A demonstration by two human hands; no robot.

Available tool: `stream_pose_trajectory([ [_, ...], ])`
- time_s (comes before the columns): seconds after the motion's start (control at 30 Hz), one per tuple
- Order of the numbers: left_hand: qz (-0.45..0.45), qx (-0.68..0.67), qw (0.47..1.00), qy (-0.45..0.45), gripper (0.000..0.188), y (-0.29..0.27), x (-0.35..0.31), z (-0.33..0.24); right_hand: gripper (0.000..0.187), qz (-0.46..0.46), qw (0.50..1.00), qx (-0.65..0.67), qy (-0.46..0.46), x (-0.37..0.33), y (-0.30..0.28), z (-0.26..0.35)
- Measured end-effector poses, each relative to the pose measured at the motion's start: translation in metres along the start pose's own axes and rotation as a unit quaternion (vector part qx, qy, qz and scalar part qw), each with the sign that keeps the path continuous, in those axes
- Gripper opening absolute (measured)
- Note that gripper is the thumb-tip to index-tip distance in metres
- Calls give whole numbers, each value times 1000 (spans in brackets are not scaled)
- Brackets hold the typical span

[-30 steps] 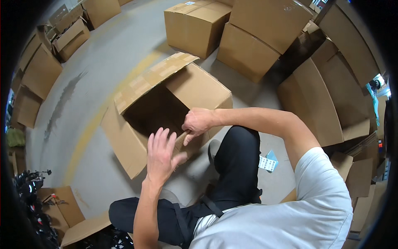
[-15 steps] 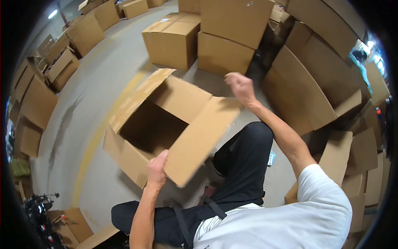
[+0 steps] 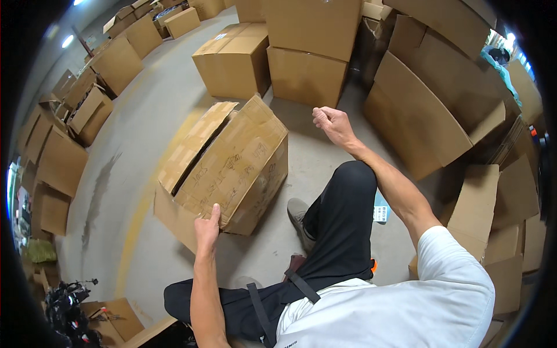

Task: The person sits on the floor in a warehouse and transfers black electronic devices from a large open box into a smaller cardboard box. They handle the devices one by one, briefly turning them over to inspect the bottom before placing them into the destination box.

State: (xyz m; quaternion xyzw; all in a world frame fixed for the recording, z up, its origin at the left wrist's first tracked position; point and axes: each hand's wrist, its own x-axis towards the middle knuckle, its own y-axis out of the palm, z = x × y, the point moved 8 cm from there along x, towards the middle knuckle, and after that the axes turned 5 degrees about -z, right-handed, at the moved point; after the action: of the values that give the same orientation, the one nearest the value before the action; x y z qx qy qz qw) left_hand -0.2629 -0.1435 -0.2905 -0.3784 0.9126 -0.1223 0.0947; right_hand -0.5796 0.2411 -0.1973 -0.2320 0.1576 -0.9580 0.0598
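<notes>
A worn cardboard box (image 3: 232,174) with handwriting and tape strips stands tilted on the floor in front of me. Its near long flap is folded inward over the opening, leaving a dark slit beside the far taped flap (image 3: 200,139). My left hand (image 3: 208,231) grips the box at its near edge, thumb lying on the flap and fingers hidden below. To the right of the box, my right hand (image 3: 333,124) hovers above the floor as a closed fist. Nothing shows in it, and it does not touch the box.
Closed boxes (image 3: 310,75) are stacked ahead. Large open cartons (image 3: 415,116) line the right side, and more boxes (image 3: 58,153) stand on the left. A yellow line (image 3: 136,229) runs along the floor. A blue-and-white packet (image 3: 380,210) lies by my knee; black items (image 3: 67,307) are at lower left.
The near flap has swung from outside to lie over the opening, covering most of the dark inside. My right fist has come away from the flap; my left hand has shifted slightly left.
</notes>
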Motion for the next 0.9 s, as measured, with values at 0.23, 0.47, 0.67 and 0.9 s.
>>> stream_pose_trajectory([
  [0.23,67,156,985,8,48,10,-35,-42,39,1,1000,7,-23,-4,15,12],
  [0.47,172,506,726,433,54,36,-125,-56,26,36,998,-11,-50,-4,19,24],
  [0.67,-70,233,925,291,15,-1,-129,-50,25,294,899,-169,-278,-33,110,58],
  [0.9,-267,-16,951,-159,52,-41,-95,48,33,472,772,-143,-401,-82,264,83],
])
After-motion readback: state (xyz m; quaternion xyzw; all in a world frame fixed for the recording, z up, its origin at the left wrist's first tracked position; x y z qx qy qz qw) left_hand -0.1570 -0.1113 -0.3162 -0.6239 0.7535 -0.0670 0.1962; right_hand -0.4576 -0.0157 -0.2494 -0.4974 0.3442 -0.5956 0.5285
